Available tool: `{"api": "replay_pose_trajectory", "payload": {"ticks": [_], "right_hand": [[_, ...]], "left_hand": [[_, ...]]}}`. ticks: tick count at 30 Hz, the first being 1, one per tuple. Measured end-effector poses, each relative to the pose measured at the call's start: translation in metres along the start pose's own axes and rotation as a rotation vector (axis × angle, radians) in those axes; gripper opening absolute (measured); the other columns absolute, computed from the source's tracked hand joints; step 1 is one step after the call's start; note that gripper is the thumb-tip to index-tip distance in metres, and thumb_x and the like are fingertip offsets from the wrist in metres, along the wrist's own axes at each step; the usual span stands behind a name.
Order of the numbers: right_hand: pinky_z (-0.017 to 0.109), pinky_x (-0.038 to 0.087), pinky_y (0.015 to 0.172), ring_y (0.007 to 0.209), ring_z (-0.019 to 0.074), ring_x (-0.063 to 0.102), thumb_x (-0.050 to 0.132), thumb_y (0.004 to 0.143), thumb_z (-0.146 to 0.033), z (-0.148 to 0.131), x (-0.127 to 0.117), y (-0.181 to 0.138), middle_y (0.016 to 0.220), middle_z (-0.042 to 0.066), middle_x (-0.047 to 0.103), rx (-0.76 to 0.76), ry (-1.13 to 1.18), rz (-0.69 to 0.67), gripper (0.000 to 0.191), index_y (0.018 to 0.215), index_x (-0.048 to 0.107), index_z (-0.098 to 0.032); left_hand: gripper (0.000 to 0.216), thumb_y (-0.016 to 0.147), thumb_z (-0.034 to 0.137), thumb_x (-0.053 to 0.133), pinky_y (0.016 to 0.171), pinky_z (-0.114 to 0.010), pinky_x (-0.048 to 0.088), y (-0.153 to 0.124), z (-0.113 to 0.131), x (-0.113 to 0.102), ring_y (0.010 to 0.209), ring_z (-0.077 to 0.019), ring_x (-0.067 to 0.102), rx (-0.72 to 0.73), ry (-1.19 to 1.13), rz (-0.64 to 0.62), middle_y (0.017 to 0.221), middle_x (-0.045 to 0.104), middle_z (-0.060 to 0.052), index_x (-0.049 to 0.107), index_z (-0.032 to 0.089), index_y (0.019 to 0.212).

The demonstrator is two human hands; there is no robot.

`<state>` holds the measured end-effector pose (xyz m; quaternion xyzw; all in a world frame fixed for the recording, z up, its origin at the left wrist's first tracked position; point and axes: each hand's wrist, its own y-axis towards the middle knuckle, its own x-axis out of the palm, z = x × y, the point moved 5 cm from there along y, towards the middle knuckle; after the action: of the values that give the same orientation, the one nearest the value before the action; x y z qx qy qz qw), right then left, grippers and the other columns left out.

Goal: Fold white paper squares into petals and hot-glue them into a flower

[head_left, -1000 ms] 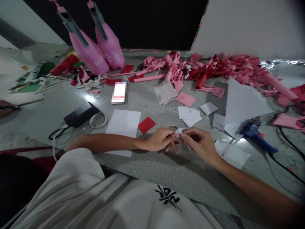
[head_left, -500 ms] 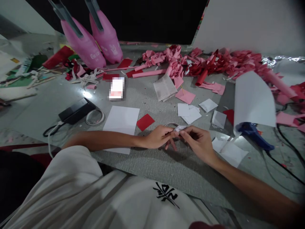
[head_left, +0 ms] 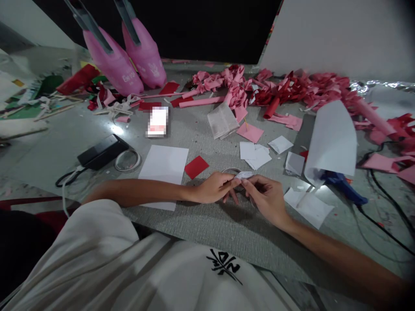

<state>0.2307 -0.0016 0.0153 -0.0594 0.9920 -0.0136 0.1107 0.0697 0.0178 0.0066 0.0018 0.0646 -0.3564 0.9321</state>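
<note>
My left hand and my right hand meet above the table near its front edge. Between their fingertips is a small folded piece of white paper, pinched from both sides. A ring-shaped roll of tape lies just behind the fingers, partly covered by them. Left of my left hand is a red paper square, and a white sheet lies partly under my left forearm. Several white paper squares rest behind my right hand.
A blue glue gun with a white paper piece standing over it is at the right, its cord trailing. Crumpled pink and red paper lines the back. Two pink bottles, a black box and another tape roll stand left.
The camera view has shifted slightly. My right fingers have moved a little on the folded white paper, and the white piece over the glue gun has swung left.
</note>
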Motion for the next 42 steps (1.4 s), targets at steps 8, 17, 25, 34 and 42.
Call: {"api": "replay_pose_trajectory", "payload": {"ticks": [8,17,25,34,42], "right_hand": [[0.024,0.033,0.043,0.044,0.0089,0.046,0.071,0.092,-0.049,0.0006,0.0004,-0.0004,0.056,-0.003,0.058,0.006,-0.004,-0.003,0.038,0.070,0.065,-0.018],[0.023,0.032,0.045,0.046,0.0085,0.045,0.070,0.093,-0.045,-0.0019,-0.0003,-0.0006,0.056,-0.003,0.058,-0.050,-0.048,-0.012,0.037,0.069,0.065,-0.018],[0.024,0.037,0.046,0.048,0.0104,0.048,0.069,0.093,-0.049,-0.0031,0.0016,-0.0016,0.059,-0.001,0.061,-0.016,-0.083,-0.016,0.036,0.074,0.068,-0.018],[0.026,0.046,0.056,0.061,0.0142,0.059,0.071,0.091,-0.047,-0.0028,0.0025,-0.0012,0.069,0.003,0.070,0.006,-0.058,-0.030,0.031,0.085,0.076,-0.018],[0.026,0.045,0.057,0.062,0.0142,0.059,0.073,0.090,-0.047,-0.0010,0.0010,0.0003,0.070,0.002,0.070,0.001,-0.054,-0.042,0.030,0.085,0.074,-0.017]], "left_hand": [[0.051,0.107,0.055,0.041,0.044,-0.016,0.043,-0.0007,0.0014,-0.0004,0.044,-0.0077,0.062,0.022,0.047,0.003,0.074,0.078,-0.010,0.057,0.014,0.082],[0.044,0.109,0.046,0.041,0.044,-0.015,0.043,-0.0003,-0.0001,0.0002,0.044,-0.0071,0.062,0.042,0.084,-0.016,0.073,0.078,-0.008,0.056,0.015,0.082],[0.048,0.110,0.048,0.038,0.043,-0.016,0.041,-0.0034,0.0050,-0.0015,0.043,-0.0070,0.059,0.090,0.124,-0.003,0.070,0.077,-0.008,0.057,0.015,0.081],[0.047,0.111,0.044,0.037,0.051,-0.020,0.042,-0.0057,0.0062,-0.0057,0.051,-0.0095,0.063,0.158,0.259,0.071,0.063,0.072,-0.002,0.060,0.015,0.082],[0.046,0.111,0.042,0.036,0.053,-0.022,0.042,-0.0073,0.0091,-0.0060,0.049,-0.0095,0.060,0.180,0.278,0.107,0.057,0.067,0.000,0.054,0.017,0.076]]}}
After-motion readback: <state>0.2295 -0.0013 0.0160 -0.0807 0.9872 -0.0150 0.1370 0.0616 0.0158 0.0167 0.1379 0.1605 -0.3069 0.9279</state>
